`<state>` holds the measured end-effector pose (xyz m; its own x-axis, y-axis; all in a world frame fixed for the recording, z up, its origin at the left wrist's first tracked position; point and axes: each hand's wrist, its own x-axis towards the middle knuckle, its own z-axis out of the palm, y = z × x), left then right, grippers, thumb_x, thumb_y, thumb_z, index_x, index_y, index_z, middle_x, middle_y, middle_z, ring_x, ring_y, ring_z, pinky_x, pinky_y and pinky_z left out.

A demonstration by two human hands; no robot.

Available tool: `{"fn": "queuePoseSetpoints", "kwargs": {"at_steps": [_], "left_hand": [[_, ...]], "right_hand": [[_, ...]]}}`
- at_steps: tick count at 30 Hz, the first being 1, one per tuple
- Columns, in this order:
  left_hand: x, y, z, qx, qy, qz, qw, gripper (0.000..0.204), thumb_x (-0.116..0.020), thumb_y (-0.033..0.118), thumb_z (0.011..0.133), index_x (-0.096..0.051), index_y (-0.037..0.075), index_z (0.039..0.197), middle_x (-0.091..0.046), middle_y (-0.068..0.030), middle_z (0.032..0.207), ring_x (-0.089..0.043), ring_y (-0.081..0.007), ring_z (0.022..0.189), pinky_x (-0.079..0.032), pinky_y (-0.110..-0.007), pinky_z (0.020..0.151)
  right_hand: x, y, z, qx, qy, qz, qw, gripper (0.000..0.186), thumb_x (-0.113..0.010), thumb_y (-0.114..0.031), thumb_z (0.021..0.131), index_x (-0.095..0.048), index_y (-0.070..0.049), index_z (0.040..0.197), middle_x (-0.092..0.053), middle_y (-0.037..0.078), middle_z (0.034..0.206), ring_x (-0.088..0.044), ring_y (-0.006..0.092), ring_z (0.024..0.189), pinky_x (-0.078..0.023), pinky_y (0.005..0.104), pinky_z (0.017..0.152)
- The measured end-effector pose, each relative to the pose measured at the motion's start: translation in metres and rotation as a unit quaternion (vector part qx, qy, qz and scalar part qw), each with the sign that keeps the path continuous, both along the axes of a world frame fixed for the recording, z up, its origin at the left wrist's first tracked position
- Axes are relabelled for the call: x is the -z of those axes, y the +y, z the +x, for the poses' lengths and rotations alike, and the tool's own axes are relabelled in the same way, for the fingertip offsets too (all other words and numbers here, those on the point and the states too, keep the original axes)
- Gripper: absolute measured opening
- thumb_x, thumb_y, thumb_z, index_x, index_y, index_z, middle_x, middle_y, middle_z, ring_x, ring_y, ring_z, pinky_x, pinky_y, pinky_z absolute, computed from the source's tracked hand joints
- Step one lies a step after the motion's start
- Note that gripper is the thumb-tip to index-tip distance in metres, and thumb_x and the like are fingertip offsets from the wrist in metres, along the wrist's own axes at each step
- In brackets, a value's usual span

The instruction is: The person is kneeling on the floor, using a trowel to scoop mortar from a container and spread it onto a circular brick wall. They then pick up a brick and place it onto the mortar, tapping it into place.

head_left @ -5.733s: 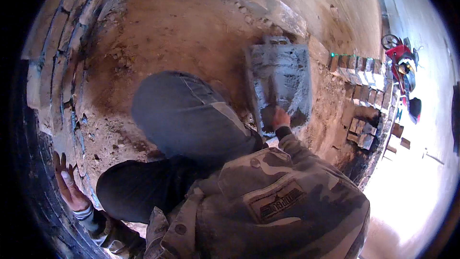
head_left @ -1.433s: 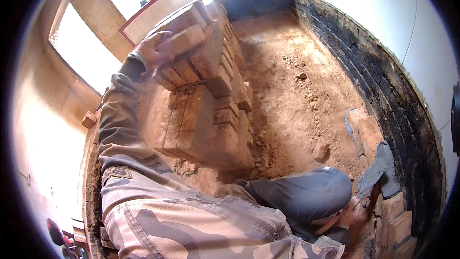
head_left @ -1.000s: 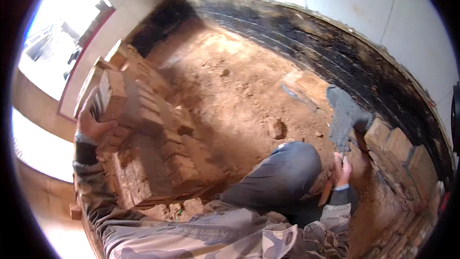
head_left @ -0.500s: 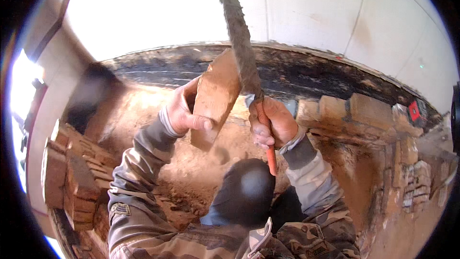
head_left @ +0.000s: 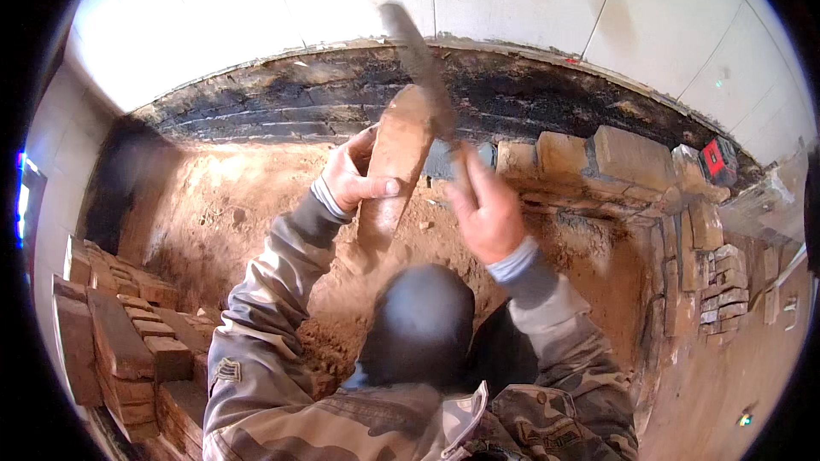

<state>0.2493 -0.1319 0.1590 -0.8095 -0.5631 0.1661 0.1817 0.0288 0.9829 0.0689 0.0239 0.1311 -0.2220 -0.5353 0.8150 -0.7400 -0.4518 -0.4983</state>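
Observation:
My left hand [head_left: 350, 175] grips a long tan brick [head_left: 393, 171], held upright and slightly tilted, with the thumb across its face. My right hand [head_left: 489, 209] is closed on the handle of a trowel [head_left: 418, 55]; the mud-caked blade rises at the brick's upper right edge and is blurred by motion. Beyond the brick, patches of wet grey mortar [head_left: 477, 156] lie at the start of a low brick course [head_left: 632, 158] along the blackened wall. My bent knee [head_left: 414, 324] is below my hands.
Stacked bricks [head_left: 120, 350] stand at the left, more bricks [head_left: 726, 290] at the right. A white tiled wall [head_left: 512, 0] rises above the black band [head_left: 299, 98]. A red and black boxy object [head_left: 716, 160] sits at the back right. Dusty earth [head_left: 222, 205] lies around my knee.
My left hand has brought a brick from the stack to the middle, and my right hand has raised the trowel from low by the mortar to it. The view has swung toward the wall.

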Motion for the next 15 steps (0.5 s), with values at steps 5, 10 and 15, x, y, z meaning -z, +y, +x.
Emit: {"fn": "queuePoseSetpoints", "kwargs": {"at_steps": [5,10,15], "left_hand": [[0.025,-0.017,0.006,-0.012,-0.008,0.032,0.999,0.096,-0.092,0.025,0.063,-0.044,-0.002,0.142,-0.06,-0.0126,0.13,-0.058,-0.0209,0.118,-0.045,-0.035,0.102],[0.072,-0.058,-0.004,-0.052,-0.095,-0.058,0.992,0.111,-0.097,0.03,0.055,-0.04,-0.002,0.145,-0.062,-0.0152,0.128,-0.06,-0.0232,0.116,-0.047,-0.035,0.102],[0.099,-0.078,-0.072,-0.083,-0.333,-0.495,0.798,0.109,-0.089,0.051,0.054,-0.045,0.009,0.144,-0.047,-0.0227,0.143,-0.049,-0.0401,0.129,-0.043,-0.045,0.107]], "right_hand": [[0.04,0.064,-0.018,-0.035,-0.04,0.184,0.982,0.051,-0.066,-0.009,0.091,-0.049,0.006,0.136,-0.065,0.023,0.119,-0.067,0.031,0.106,-0.052,0.0352,0.09],[0.06,0.171,-0.019,0.056,-0.213,0.387,0.895,0.048,-0.065,-0.008,0.089,-0.053,0.006,0.134,-0.066,0.02,0.121,-0.067,0.0268,0.106,-0.051,0.0334,0.089],[0.097,0.26,-0.016,0.199,-0.32,0.442,0.814,0.052,-0.065,-0.022,0.09,-0.055,0.004,0.134,-0.065,0.022,0.123,-0.064,0.0288,0.111,-0.049,0.0372,0.093]]}}
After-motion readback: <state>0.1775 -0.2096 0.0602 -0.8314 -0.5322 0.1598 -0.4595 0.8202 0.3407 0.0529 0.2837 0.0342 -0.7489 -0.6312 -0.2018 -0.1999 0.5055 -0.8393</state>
